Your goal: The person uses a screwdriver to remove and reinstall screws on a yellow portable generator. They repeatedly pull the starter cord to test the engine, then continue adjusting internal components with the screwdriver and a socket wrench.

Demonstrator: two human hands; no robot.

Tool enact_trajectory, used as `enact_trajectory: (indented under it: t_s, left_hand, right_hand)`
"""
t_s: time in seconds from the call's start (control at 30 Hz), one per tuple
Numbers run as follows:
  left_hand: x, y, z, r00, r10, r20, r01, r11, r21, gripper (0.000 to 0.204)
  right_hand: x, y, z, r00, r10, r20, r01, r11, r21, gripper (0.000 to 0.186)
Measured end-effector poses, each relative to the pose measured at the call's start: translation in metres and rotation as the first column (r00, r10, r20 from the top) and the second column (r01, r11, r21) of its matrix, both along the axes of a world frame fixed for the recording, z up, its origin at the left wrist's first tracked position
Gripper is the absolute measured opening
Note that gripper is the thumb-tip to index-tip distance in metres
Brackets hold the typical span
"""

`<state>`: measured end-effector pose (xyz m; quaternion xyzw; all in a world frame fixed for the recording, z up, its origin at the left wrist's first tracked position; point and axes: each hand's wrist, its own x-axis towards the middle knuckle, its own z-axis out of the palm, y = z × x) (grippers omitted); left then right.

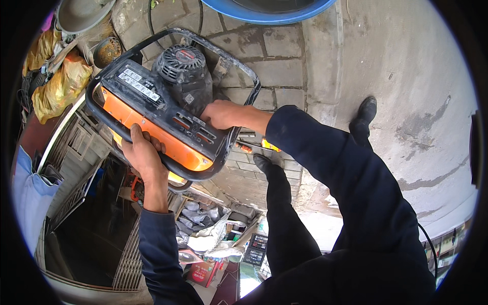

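An orange-and-black portable generator (157, 137) in a black tubular frame (243, 71) stands tilted before me on the paving. A round, ribbed engine cover (182, 63) sits on its far side. My left hand (145, 155) is closed round the frame's near tube, beside the orange panel. My right hand (222, 114) reaches inside the frame at the right, against the engine's side. Its fingers are curled, and their tips are hidden behind the dark housing, so what they grip does not show.
Hand tools with orange handles (245, 147) and a yellow item (270, 146) lie near my shoe (263, 163). A large blue tub (274, 19) stands at the far edge. Yellow bags (63, 84) and a grey basin (84, 20) crowd the left. Clutter (208, 229) lies in front.
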<state>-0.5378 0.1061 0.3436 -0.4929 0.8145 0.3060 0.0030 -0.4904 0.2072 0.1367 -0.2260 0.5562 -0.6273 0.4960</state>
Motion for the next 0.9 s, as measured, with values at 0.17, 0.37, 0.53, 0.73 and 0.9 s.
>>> enact_trajectory:
  t_s: [0.17, 0.37, 0.53, 0.73, 0.9]
  left_hand:
    - [0.001, 0.000, -0.001, 0.998, -0.021, -0.056, 0.022, 1.000, 0.014, 0.019]
    - [0.004, -0.010, -0.009, 0.989, -0.104, -0.101, 0.091, 0.988, -0.128, 0.021]
    - [0.004, -0.007, -0.005, 0.991, -0.129, 0.028, 0.132, 0.967, -0.218, 0.039]
    - [0.002, -0.002, 0.002, 0.992, -0.121, 0.019, 0.122, 0.978, -0.172, 0.037]
    - [0.007, -0.008, -0.004, 0.989, -0.142, -0.048, 0.136, 0.984, -0.113, 0.034]
  right_hand:
    - [-0.018, 0.010, -0.002, 0.827, -0.551, -0.113, 0.562, 0.803, 0.197, 0.024]
    - [-0.045, -0.029, 0.011, 0.784, -0.417, -0.461, 0.531, 0.834, 0.149, 0.043]
    - [-0.062, -0.047, 0.022, 0.875, -0.422, -0.237, 0.482, 0.802, 0.353, 0.035]
    - [-0.065, -0.064, 0.011, 0.948, -0.317, -0.015, 0.277, 0.804, 0.527, 0.041]
    - [-0.064, -0.078, 0.011, 0.963, -0.208, -0.172, 0.269, 0.755, 0.598, 0.040]
